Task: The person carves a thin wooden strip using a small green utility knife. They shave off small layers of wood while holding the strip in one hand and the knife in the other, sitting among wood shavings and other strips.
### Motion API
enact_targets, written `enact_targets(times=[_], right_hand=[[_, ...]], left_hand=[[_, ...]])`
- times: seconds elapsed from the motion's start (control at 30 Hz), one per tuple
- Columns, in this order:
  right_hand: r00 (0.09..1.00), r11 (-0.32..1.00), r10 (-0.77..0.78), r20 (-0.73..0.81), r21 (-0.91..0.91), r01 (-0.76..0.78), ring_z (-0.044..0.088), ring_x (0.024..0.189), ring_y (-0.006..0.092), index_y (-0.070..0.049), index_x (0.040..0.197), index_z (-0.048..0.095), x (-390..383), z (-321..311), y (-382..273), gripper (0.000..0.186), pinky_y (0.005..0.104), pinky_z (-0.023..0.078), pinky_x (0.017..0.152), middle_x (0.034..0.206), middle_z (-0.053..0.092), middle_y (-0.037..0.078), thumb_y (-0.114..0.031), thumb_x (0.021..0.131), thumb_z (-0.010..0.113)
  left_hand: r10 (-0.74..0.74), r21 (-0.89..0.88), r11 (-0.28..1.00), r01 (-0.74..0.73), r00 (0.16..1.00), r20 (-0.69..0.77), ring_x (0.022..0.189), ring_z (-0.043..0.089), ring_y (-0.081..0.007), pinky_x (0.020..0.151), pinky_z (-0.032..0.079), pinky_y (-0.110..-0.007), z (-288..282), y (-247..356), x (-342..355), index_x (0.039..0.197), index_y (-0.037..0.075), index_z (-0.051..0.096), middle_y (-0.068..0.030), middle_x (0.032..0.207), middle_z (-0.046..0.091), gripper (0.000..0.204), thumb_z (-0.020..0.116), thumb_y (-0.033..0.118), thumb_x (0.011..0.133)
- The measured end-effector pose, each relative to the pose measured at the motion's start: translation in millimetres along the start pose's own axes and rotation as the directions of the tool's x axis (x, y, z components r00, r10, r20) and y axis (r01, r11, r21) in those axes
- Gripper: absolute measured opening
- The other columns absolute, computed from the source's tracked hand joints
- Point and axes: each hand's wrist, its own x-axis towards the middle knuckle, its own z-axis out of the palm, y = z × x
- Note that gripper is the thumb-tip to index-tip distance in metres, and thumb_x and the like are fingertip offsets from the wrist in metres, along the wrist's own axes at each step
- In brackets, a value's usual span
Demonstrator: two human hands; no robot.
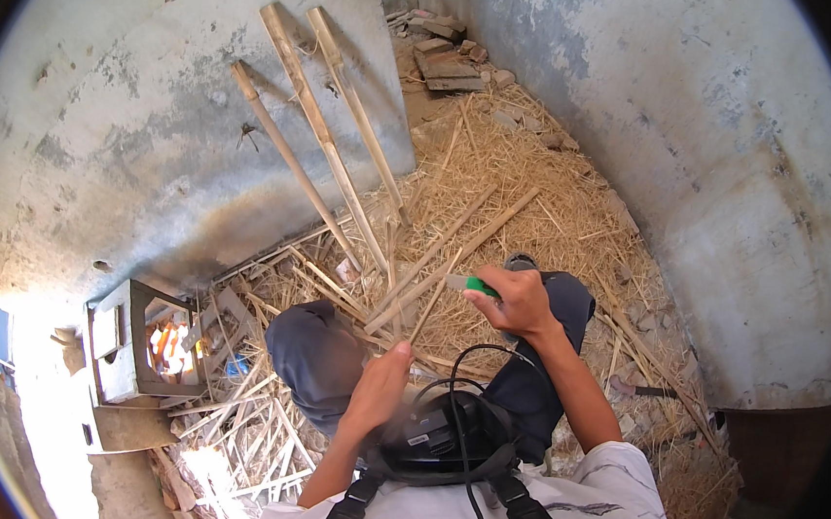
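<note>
My right hand (pixel 521 304) is closed around the green handle (pixel 480 286) of a knife, whose short grey blade (pixel 456 282) points left. Lower and to the left, my left hand (pixel 381 386) is closed on the near end of a thin bamboo strip (pixel 435 297). That strip slants up and away from my fingers, passing close to the blade; whether the two touch, I cannot tell. Between my bent knees, split bamboo lengths (pixel 506 220) lie on the straw. The left hand looks slightly blurred.
Several bamboo poles (pixel 323 135) lean on the wall at the far left. Straw (pixel 561 203) and loose bamboo slivers (pixel 275 434) litter the floor. An open-sided box (pixel 128 374) with bright orange contents stands left. Bricks (pixel 447 67) are piled in the far corner. A black cable (pixel 455 380) loops before my chest.
</note>
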Motion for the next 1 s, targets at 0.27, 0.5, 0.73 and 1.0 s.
enact_targets(times=[0.27, 0.5, 0.73, 1.0], right_hand=[[0.998, 1.0, 0.004, 0.058, -0.023, -0.003, 0.068, 0.059, 0.0308, -0.009, 0.094, 0.071, -1.5, 5.6, -3.4, 0.031, 0.0404, 0.051, 0.053, 0.074, 0.07, 0.009, -0.039, 0.097, 0.076], [0.997, 0.999, 0.043, 0.063, -0.03, -0.041, 0.067, 0.058, 0.0314, -0.008, 0.093, 0.071, -1.3, 4.5, -3.9, 0.029, 0.0413, 0.049, 0.052, 0.073, 0.069, 0.01, -0.036, 0.095, 0.079], [0.999, 0.997, 0.045, -0.01, -0.062, -0.046, 0.07, 0.058, 0.0291, -0.011, 0.094, 0.072, 0.7, 5.2, -6.3, 0.03, 0.0402, 0.052, 0.051, 0.072, 0.07, 0.007, -0.04, 0.095, 0.078], [0.903, 0.9, 0.399, -0.158, -0.12, -0.419, 0.065, 0.052, 0.0274, -0.008, 0.096, 0.074, 11.4, -13.9, 19.3, 0.03, 0.0393, 0.048, 0.05, 0.065, 0.065, 0.01, -0.037, 0.099, 0.074]], left_hand=[[0.078, 0.262, 0.962, -0.07, 0.997, -0.022, 0.093, 0.061, -0.0577, 0.082, 0.046, -0.062, 5.8, 20.5, 4.9, 0.109, 0.001, 0.063, -0.0346, 0.092, 0.067, 0.044, 0.036, 0.035, 0.116], [0.128, 0.342, 0.935, -0.094, 0.989, -0.079, 0.082, 0.062, -0.0591, 0.075, 0.047, -0.066, 10.4, 16.0, 4.9, 0.103, 0.003, 0.059, -0.033, 0.079, 0.066, 0.041, 0.037, 0.035, 0.116], [0.113, 0.382, 0.921, -0.078, 0.991, -0.072, 0.076, 0.062, -0.0587, 0.072, 0.048, -0.067, 8.6, 16.3, 5.6, 0.107, 0.003, 0.058, -0.0325, 0.073, 0.065, 0.04, 0.036, 0.035, 0.116], [0.059, 0.429, 0.902, -0.042, 0.998, -0.027, 0.082, 0.064, -0.0573, 0.077, 0.049, -0.065, 3.1, 12.4, -14.5, 0.112, 0.004, 0.059, -0.0327, 0.081, 0.067, 0.038, 0.036, 0.035, 0.116]])
